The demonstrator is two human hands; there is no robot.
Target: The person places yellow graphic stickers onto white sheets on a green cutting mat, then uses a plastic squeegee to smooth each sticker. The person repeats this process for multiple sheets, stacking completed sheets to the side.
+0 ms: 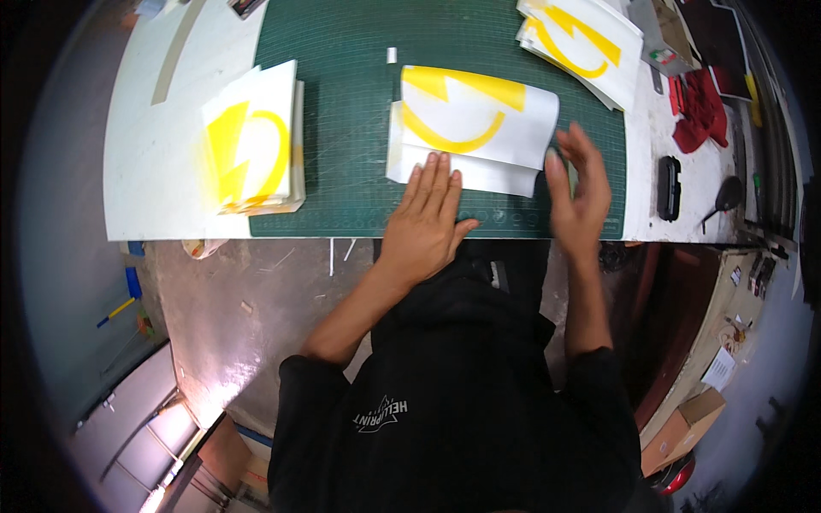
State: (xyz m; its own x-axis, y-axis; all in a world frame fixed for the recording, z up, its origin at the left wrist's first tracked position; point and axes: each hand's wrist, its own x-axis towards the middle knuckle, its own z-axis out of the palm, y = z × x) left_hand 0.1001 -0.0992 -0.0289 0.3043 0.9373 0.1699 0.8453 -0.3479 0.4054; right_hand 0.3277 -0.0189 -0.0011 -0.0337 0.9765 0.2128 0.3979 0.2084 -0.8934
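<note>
A white sheet with a yellow print [479, 111] lies in front of me on the green cutting mat [346, 171], its right side curling up. Beneath its near edge, a white strip of paper [500, 173] shows. Flat on that near edge rests my left hand [428, 214], fingers stretched out side by side. My right hand [581, 184] hovers just off the sheet's right end, fingers apart and a little blurred, with nothing in it that I can see. To the left stands a stack of white sheets with yellow prints [254, 141].
Another pile of printed sheets [590, 43] lies at the far right of the mat. Further right are a grey box [663, 34], a red cloth [703, 111], a black case [670, 188] and a dark round-headed tool [729, 194]. A small white scrap [392, 56] sits beyond the sheet.
</note>
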